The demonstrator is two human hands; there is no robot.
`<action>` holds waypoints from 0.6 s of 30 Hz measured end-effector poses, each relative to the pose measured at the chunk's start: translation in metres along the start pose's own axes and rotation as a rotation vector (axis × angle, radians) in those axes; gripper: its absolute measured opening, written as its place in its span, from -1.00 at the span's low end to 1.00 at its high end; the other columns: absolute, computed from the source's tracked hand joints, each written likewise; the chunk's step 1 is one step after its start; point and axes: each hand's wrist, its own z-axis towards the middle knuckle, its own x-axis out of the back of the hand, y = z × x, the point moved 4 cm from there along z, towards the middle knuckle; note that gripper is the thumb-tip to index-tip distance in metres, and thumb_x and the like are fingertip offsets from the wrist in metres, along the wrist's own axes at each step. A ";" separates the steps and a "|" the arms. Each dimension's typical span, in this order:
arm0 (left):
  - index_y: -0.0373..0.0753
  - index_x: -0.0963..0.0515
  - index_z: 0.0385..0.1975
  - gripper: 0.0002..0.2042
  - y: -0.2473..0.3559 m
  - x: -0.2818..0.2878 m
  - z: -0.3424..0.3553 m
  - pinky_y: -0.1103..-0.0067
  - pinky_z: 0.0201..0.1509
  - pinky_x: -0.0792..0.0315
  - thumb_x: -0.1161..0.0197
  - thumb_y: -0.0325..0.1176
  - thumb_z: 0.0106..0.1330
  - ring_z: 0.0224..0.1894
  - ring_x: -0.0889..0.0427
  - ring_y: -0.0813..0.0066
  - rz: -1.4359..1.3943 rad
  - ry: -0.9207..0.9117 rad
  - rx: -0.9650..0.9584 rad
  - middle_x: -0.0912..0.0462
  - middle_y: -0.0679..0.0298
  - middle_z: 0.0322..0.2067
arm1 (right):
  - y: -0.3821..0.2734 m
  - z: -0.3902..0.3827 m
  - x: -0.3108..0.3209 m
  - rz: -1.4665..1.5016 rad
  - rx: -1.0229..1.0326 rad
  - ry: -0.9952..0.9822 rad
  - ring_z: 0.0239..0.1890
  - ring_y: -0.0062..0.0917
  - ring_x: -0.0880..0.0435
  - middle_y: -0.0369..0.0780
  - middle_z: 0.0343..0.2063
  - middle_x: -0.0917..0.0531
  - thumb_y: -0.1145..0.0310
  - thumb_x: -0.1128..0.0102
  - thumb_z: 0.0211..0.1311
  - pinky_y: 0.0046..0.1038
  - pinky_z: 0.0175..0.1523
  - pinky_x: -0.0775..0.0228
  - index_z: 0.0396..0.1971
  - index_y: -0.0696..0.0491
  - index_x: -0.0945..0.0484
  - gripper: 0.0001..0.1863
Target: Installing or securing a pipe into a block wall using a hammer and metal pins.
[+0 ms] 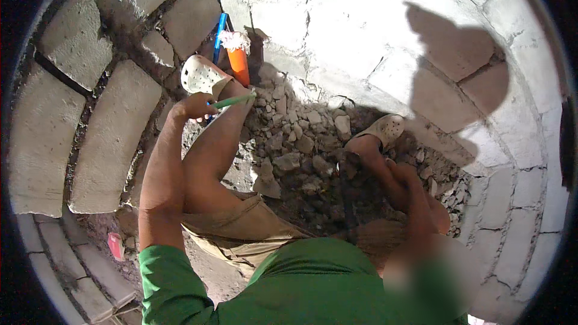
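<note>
My left hand (197,107) is closed around the green handle (232,102) of a slim tool. The tool crosses in front of my left shin, and its pale tip is too small to make out. Just beyond it, by my left clog (203,76), stands an orange tapered tube (239,66) with a ragged whitish top. A blue bar (220,37) leans beside that tube. On the other side, my right hand (392,170) is low by my right lower leg, near the right clog (385,129). Shadow hides its fingers.
Broken stone rubble (304,144) fills the ground between my legs. Large pale block walls (114,138) curve around me, with dark open joints on the left. My shadow falls on the bright wall (361,30) ahead. A pink scrap (115,245) lies at lower left.
</note>
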 end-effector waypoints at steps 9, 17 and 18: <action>-0.31 -0.59 -0.16 -0.71 0.013 0.003 0.007 0.52 -0.58 -0.46 -0.26 -0.26 0.21 -0.63 -0.56 0.53 0.024 -0.027 -0.207 -0.64 0.24 -0.55 | 0.026 0.023 -0.028 -0.027 0.050 -0.023 0.11 -0.14 -0.56 0.03 -0.02 -0.61 -0.16 0.21 0.38 -0.26 0.23 -0.29 0.06 0.07 -0.54 -0.37; -0.34 -0.56 -0.26 -0.72 0.019 0.019 -0.014 0.52 -0.69 -0.26 -0.22 -0.23 0.19 -0.70 -0.42 0.55 -0.030 0.134 -0.238 -0.53 0.28 -0.61 | -0.044 -0.021 -0.001 0.062 0.370 -0.112 0.00 -0.23 -0.60 0.00 -0.08 -0.63 -0.08 0.15 0.41 -0.31 0.15 -0.34 0.02 0.05 -0.55 -0.47; -0.35 -0.56 -0.26 -0.72 0.020 0.018 -0.013 0.52 -0.69 -0.26 -0.23 -0.24 0.19 -0.71 -0.42 0.56 -0.064 0.128 -0.231 -0.53 0.28 -0.61 | -0.057 -0.029 0.005 0.082 0.409 -0.110 -0.02 -0.24 -0.61 -0.01 -0.08 -0.63 -0.06 0.14 0.41 -0.32 0.14 -0.34 0.02 0.04 -0.56 -0.48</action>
